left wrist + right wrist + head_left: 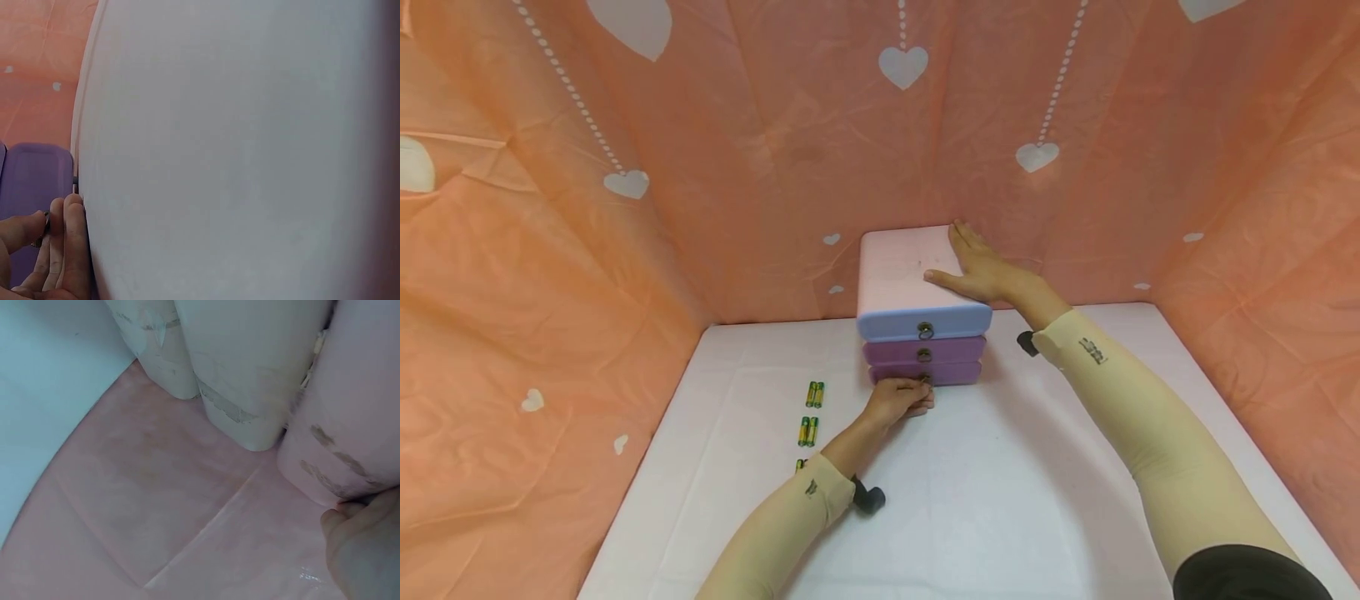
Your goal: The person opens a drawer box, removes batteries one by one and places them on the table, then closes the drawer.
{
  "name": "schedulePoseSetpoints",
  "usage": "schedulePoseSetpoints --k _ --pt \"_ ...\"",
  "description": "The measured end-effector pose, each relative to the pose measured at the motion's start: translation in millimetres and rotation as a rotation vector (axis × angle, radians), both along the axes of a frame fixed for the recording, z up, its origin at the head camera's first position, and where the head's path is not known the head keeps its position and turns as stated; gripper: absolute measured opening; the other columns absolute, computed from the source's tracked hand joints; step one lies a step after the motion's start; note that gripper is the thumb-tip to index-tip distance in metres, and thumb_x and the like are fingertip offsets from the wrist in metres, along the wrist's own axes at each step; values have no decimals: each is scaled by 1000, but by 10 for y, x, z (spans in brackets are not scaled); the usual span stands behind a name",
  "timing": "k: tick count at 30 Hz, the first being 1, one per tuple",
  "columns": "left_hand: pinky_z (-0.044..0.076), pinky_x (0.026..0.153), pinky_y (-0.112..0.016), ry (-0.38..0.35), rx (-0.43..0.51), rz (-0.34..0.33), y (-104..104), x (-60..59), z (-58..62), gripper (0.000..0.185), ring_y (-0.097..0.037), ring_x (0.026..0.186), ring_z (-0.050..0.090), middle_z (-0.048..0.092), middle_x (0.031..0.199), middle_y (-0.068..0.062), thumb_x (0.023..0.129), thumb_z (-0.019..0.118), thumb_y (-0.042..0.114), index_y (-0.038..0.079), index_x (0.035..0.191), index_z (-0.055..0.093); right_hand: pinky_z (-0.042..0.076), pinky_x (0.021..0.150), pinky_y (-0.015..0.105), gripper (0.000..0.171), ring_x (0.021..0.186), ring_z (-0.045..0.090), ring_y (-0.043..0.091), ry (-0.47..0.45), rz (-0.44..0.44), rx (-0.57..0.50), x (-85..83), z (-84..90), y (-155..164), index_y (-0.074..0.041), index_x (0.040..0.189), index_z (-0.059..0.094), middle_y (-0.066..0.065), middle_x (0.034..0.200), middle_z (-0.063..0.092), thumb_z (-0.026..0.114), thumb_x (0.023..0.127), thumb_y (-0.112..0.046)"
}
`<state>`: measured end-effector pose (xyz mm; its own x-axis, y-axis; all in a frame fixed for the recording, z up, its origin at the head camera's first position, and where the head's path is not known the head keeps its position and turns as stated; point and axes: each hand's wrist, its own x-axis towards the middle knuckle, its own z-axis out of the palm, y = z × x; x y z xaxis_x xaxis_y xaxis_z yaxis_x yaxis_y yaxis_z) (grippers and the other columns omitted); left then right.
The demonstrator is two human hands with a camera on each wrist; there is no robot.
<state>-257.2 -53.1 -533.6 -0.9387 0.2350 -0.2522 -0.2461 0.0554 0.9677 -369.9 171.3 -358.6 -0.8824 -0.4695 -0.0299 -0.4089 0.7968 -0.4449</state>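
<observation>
The left hand pinches the ring pull of the bottom drawer. Beyond, the right hand lies flat, fingers straight, on the drawer chest — likely bracing it. The chest stands against the back drape, fronts facing the person, drawers running front to back. Batteries lie left of it.

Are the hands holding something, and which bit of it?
The left hand pinches the small ring pull on the bottom drawer of the little drawer box. The right hand holds nothing; it lies flat on the box's pink top.
</observation>
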Motion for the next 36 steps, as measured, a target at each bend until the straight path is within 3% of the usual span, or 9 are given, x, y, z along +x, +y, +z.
schedulePoseSetpoints --k 8,15,23,29,36 --pt "65 85 -29 0 -22 -5 -1 14 3 29 -23 95 80 77 111 -28 106 67 5 -17 123 69 -1 134 52 112 164 -21 24 -24 -1 -78 7 -24 22 -4 168 -15 9 176 -26 51 104 -68" --pt "65 86 -28 -8 -8 -26 -62 58 1 29 -20 94 79 77 112 -28 106 66 6 -17 124 69 -4 134 51 104 163 -22 25 -13 6 -192 6 -82 42 -2 168 -13 11 177 -24 54 108 -55" --pt "65 87 -30 35 -111 -51 -136 171 52 29 -19 96 77 79 109 -21 107 67 12 -12 123 73 -4 134 52 97 164 -20 26 1 -2 -215 -21 -152 69 -2 169 -7 10 177 -21 50 110 -55" --pt "65 91 -37 126 -194 -70 -245 241 216 30 -29 104 77 78 112 -22 106 68 14 -9 124 73 4 135 52 91 166 -3 30 55 -68 -255 -9 -127 84 0 170 11 14 180 -1 54 109 -53" --pt "61 98 -42 248 -412 -88 -477 278 426 35 -27 111 73 78 119 -12 107 66 29 3 129 74 21 133 51 67 160 29 38 192 -111 -397 21 -125 106 4 163 37 23 170 35 51 113 -39"
